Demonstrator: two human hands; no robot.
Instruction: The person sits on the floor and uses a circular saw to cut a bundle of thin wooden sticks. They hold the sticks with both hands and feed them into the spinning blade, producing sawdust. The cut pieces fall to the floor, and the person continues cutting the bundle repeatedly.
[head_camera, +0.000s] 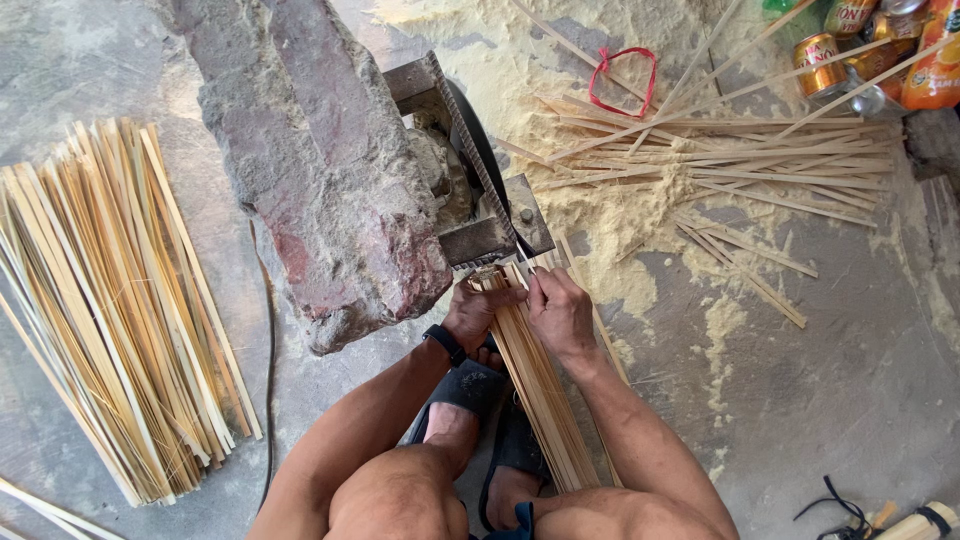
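A bundle of thin bamboo strips (540, 390) runs from my lap up to a small metal cutting machine (480, 180) with a dark disc. My left hand (478, 308) grips the left side of the bundle's far end, and my right hand (560, 312) holds its right side. The strip ends touch the machine's metal bracket (495, 238). A black band (445, 345) is on my left wrist. My feet in dark sandals (480, 420) rest under the bundle.
A big rough stone (320, 170) weighs down the machine. A large pile of bamboo strips (110, 300) lies at left. Loose strips (720, 165) and sawdust (640, 210) cover the floor at right. A red loop (622, 80) and drink cans (860, 50) sit at top right.
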